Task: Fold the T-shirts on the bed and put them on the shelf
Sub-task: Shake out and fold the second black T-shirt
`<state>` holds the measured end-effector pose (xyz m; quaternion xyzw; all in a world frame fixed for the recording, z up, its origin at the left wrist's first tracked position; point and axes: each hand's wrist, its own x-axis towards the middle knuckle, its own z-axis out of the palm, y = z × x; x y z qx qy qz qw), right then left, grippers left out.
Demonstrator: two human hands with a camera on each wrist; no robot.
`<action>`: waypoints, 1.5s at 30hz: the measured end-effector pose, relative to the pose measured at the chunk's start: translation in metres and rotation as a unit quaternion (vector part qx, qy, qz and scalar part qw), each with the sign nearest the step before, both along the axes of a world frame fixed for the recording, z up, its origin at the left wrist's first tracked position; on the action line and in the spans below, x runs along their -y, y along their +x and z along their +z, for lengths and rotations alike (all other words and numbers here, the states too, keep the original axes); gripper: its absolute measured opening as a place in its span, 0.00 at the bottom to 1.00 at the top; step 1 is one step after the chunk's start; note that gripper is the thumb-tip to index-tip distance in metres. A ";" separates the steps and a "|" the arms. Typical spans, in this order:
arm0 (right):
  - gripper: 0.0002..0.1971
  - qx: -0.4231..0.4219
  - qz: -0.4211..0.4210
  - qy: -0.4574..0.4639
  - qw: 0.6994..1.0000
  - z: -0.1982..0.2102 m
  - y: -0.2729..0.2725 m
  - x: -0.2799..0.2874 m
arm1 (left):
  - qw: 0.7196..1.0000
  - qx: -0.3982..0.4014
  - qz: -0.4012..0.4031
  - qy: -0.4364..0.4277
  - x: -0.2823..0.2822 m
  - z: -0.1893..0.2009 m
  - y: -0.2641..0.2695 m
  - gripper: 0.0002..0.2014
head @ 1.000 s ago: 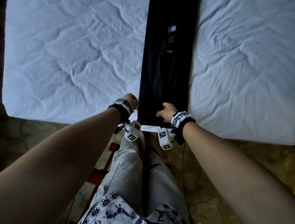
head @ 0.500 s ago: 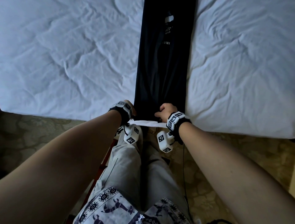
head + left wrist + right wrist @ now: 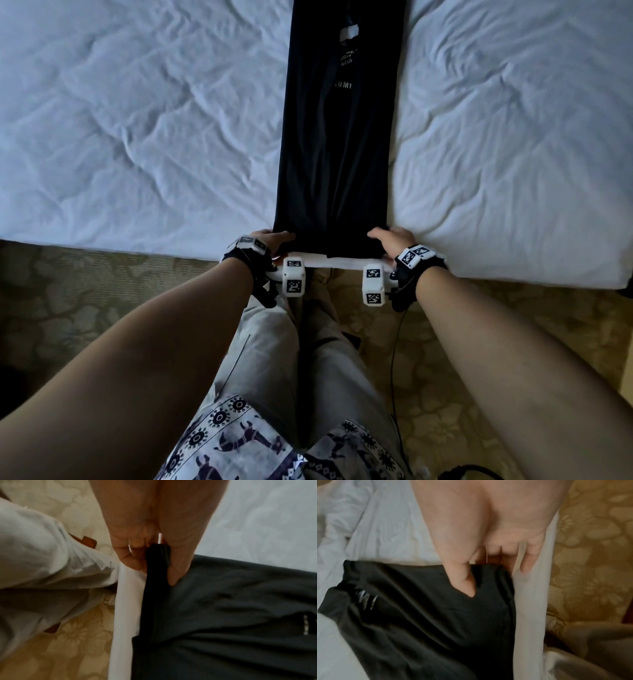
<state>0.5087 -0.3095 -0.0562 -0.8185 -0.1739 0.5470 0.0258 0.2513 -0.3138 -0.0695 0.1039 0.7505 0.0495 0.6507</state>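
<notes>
A black T-shirt [image 3: 337, 137] lies on the white bed [image 3: 137, 120] as one long narrow strip, its hem at the near bed edge. My left hand [image 3: 272, 240] pinches the hem's left corner between thumb and fingers. At the right corner, my right hand [image 3: 390, 238] grips the hem with the thumb on top. In the left wrist view the black T-shirt [image 3: 231, 608] bunches between my left hand's [image 3: 152, 555] thumb and fingers. In the right wrist view my right hand's [image 3: 481, 566] thumb presses into the black T-shirt [image 3: 428, 615], the fingers curled under the hem.
The white sheet [image 3: 513, 137] is wrinkled on both sides of the shirt. A patterned beige carpet [image 3: 85, 291] lies below the bed edge. My grey trouser legs [image 3: 308, 359] stand against the bed between my arms. A dark cable [image 3: 394, 359] hangs from the right wrist.
Both hands have slid outward from the middle of the hem to its two corners, and the hem now lies wider and flatter along the bed edge.
</notes>
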 end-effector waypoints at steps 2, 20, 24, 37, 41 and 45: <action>0.21 -0.051 -0.056 -0.014 0.997 0.000 -0.001 0.006 | 1.000 0.023 0.014 -0.008 0.001 0.002 0.003 0.20; 0.24 -0.086 -0.166 -0.031 0.982 -0.024 -0.006 0.036 | 0.988 -0.017 -0.151 -0.040 0.017 0.013 0.025 0.23; 0.41 0.051 0.069 -0.082 0.993 -0.034 0.003 0.037 | 0.966 -0.071 -0.242 -0.056 0.002 0.015 0.016 0.30; 0.08 -0.121 -0.128 0.072 0.982 0.037 -0.004 -0.047 | 0.998 0.007 0.026 0.064 -0.080 0.081 0.041 0.16; 0.08 -0.136 -0.115 0.105 0.978 0.048 -0.007 -0.093 | 0.994 0.027 0.035 0.104 -0.124 0.088 0.047 0.15; 0.07 -0.130 -0.091 0.144 0.977 0.054 -0.007 -0.146 | 0.991 0.028 -0.007 0.133 -0.177 0.093 0.052 0.14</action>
